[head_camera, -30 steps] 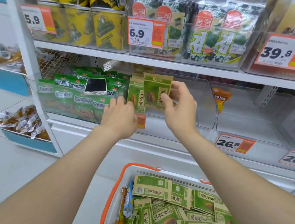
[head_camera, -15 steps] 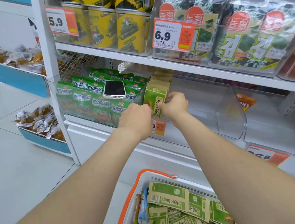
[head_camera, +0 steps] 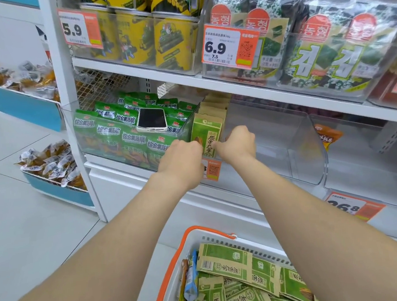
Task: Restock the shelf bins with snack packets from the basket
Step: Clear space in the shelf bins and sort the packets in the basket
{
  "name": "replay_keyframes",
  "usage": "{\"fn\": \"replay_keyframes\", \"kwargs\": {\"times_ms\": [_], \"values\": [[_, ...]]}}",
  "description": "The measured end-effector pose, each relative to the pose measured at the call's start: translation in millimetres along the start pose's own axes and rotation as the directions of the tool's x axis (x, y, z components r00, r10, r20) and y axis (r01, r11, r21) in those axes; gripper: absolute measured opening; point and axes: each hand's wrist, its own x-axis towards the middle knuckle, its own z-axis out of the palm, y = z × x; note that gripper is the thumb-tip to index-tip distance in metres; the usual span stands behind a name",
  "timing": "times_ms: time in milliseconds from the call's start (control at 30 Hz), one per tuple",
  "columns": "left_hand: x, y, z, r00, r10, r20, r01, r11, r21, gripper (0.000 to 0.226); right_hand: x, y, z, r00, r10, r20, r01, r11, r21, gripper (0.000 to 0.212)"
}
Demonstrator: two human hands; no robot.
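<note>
Middle shelf, clear middle bin (head_camera: 276, 143): one row of packets (head_camera: 214, 105) is stood upright at the bin's left end, against the divider. The front packet (head_camera: 206, 135), green with dark lettering, is set upright at the head of that row.

Left hand (head_camera: 183, 151): fingers are curled tight and closed on the front packet's lower left edge.

Right hand (head_camera: 238, 142): fingers are likewise curled and closed on the lower right edge. The fingertips of both hands are hidden behind the knuckles.

Basket (head_camera: 169, 294): white with an orange handle, seen below the forearms. Loose packets (head_camera: 226, 263) of the same green kind are heaped in it, lying flat and overlapping.

Left bin (head_camera: 70, 123): filled with green crisp bags (head_camera: 109, 131). A phone (head_camera: 152, 119) is laid screen up on top of them.

Right bin: one orange packet (head_camera: 328, 136) is visible at the back.

Upper shelf: yellow tins (head_camera: 173, 44) and seaweed packs (head_camera: 328, 50) are held in clear bins, and a price tag (head_camera: 229, 45) reading 6.9 is fixed to the front.
</note>
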Motion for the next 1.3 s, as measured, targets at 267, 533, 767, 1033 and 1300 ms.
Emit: {"fn": "replay_keyframes", "kwargs": {"times_ms": [267,533,767,1033,1300], "values": [[-23,16,6,0.974,-0.13,0.185,0.073,0.955,0.289,0.046,-61,43,-25,0.819,-0.542,-0.188,0.558,0.829,0.045,0.023],[-64,45,60,0.569,-0.088,0.818,-0.284,0.912,0.296,0.034,-146,158,-21,0.799,-0.495,0.341,0.535,0.844,-0.028,0.028],[-105,58,128,0.435,-0.006,0.9,-0.465,0.855,0.231,0.036,-169,237,-24,0.762,-0.188,0.619,0.398,0.891,-0.219,0.033],[-116,49,182,0.603,0.186,0.775,-0.586,0.763,0.273,0.089,-180,289,-16,0.777,-0.018,0.63,0.27,0.912,-0.308,0.043],[-103,55,219,0.641,0.154,0.752,-0.529,0.799,0.287,0.101,-178,296,-23,0.715,0.048,0.698,0.226,0.928,-0.296,0.052]]}}
